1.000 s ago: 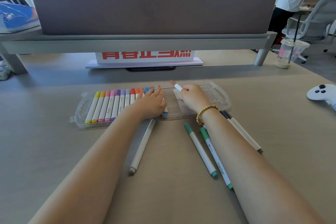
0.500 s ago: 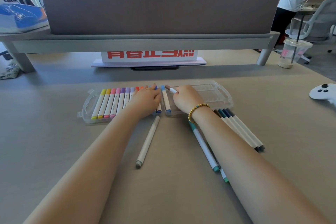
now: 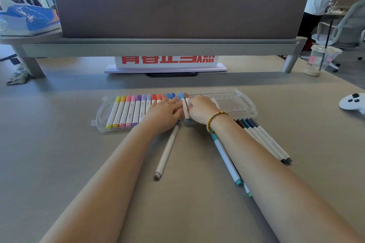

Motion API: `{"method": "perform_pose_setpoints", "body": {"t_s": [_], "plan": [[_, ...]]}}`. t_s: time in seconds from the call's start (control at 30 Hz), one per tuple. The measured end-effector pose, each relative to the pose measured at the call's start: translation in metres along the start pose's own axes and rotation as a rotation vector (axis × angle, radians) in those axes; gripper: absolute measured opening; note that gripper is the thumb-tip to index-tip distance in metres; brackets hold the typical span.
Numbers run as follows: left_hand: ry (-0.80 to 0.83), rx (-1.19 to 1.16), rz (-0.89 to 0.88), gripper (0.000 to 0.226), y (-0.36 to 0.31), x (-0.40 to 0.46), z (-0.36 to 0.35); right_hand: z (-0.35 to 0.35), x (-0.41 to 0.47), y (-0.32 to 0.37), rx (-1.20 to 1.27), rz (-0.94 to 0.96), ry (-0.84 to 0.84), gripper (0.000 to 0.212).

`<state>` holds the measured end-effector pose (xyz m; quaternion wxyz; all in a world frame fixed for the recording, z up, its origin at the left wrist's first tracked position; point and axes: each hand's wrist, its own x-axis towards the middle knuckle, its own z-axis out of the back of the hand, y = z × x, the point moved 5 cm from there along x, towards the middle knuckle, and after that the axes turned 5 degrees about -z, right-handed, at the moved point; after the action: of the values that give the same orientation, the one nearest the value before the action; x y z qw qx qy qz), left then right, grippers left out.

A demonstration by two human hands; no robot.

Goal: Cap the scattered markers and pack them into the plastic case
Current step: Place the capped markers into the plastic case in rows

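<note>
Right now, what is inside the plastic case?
The case holds a row of capped markers, yellow through blue, plus a brown one by the right hand. The hands cover the middle markers.

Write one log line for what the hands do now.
right hand: sets brown marker in case | left hand: rests on packed markers

A single head-worn camera looks forward and down, close over the desk (image 3: 59,163), toward the divider panel (image 3: 177,6).

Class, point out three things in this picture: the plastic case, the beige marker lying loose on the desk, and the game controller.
plastic case (image 3: 245,102): head view, bare right half.
beige marker (image 3: 166,154): head view, mid-barrel.
game controller (image 3: 352,102): head view, white body.
</note>
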<state>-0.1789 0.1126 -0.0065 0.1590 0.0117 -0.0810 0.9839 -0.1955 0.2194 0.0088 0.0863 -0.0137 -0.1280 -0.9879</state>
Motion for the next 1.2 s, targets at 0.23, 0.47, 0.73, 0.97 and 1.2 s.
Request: {"method": "perform_pose_setpoints", "body": {"t_s": [0.23,0.47,0.73,0.97,1.2], "plan": [[0.001,0.001,-0.006,0.047,0.002,0.002,-0.003,-0.005,0.004,-0.005,-0.135,0.002,-0.032,0.03],[-0.004,0.025,0.001,0.048,0.002,0.001,-0.004,0.0,-0.004,-0.017,-0.153,0.003,0.042,0.041],[0.035,0.055,0.026,0.046,0.004,0.006,-0.007,0.008,-0.005,-0.016,-0.327,0.047,0.063,0.047],[0.034,0.048,0.045,0.05,-0.006,0.01,-0.003,0.013,-0.018,-0.022,-0.267,0.063,0.078,0.057],[0.054,-0.018,0.056,0.05,-0.007,0.012,-0.001,0.024,-0.021,-0.047,0.079,0.005,-0.084,0.054]]}}
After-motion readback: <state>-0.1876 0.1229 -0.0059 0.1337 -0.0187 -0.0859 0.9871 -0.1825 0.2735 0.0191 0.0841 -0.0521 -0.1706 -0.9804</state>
